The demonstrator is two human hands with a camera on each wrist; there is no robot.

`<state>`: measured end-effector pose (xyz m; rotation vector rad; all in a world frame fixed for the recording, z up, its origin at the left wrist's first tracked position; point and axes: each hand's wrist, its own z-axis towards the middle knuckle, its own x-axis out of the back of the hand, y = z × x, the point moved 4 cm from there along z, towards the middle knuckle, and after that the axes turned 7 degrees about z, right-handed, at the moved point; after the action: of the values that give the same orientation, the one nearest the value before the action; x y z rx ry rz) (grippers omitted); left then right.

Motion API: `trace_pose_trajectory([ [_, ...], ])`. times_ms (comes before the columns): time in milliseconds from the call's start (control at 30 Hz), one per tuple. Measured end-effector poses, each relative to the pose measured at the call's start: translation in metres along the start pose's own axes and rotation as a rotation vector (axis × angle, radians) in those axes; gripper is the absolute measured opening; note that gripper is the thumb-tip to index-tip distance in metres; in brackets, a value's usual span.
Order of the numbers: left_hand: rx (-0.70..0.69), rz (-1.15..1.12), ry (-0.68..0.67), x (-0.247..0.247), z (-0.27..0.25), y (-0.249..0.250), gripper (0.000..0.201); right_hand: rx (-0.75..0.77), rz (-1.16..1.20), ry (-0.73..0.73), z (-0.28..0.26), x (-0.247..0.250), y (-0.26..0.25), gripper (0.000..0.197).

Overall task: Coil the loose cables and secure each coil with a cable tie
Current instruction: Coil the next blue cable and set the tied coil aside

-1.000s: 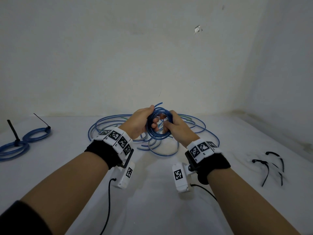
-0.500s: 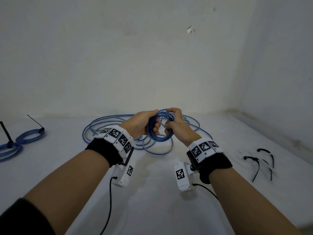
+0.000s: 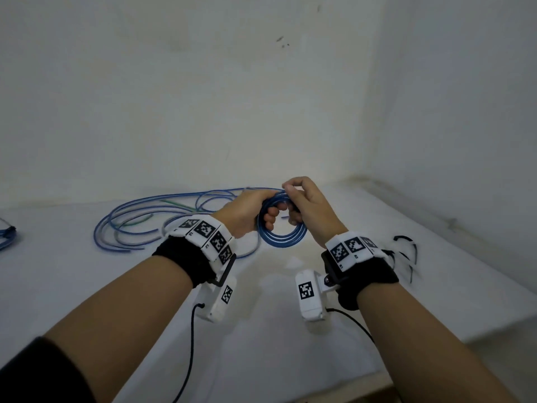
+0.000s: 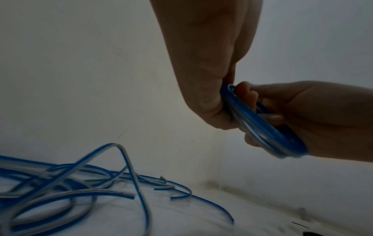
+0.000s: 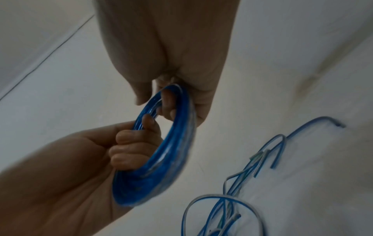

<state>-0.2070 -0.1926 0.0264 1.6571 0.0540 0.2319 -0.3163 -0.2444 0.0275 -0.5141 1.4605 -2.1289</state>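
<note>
Blue, glossy, plastic-jacketed: a tight round coil (image 3: 281, 231) of several turns, held up above the white tabletop (image 3: 261, 330), between both hands. Left hand (image 3: 247, 212) wrapped round the coil's left side, fingers (image 5: 129, 148) curled through the ring's opening. Right hand (image 3: 308, 209) closed on the upper right of the ring, thumb and forefinger pinched at the top; whether on the cable's free end, cannot tell. No tail seen trailing from the coil down to the surface.

Step in hand, by the look of it: winding done or nearly so, turns being squeezed flat and even. Next move likely calling for one hand alone to keep the turns clamped while the other goes for a tie; springy jacket, so a slack grip risks the loops fanning open.

Behind and left of the hands: loose cables (image 3: 151, 219), thin and smooth, blue with some pale grey or clear lengths and a green strand, sprawled in wide slack arcs with cut ends showing. Right of the right wrist: black cable ties (image 3: 405, 248), slim curved strips, blurred. Far left edge: part of another blue coil (image 3: 5, 238), cropped.
</note>
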Motion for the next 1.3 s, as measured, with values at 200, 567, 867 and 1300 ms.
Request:
trace_pose_trajectory([
  [200, 0.044, 0.0, -0.111, -0.053, 0.017, 0.009, 0.042, 0.017, -0.018, 0.153, -0.012, 0.053, -0.001, 0.012],
  [567, 0.171, -0.116, -0.256, -0.13, 0.042, 0.011, 0.043, -0.125, 0.068, 0.406, -0.033, 0.133, 0.011, 0.011],
  [867, 0.119, 0.026, -0.151, -0.15, 0.068, 0.008, 0.041, -0.316, 0.033, 0.445, -0.035, 0.189, 0.023, 0.02],
  [1300, 0.164, -0.031, -0.033, -0.137, 0.097, -0.002, 0.037, -0.74, -1.045, 0.142, -0.02, 0.256, 0.075, 0.035],
])
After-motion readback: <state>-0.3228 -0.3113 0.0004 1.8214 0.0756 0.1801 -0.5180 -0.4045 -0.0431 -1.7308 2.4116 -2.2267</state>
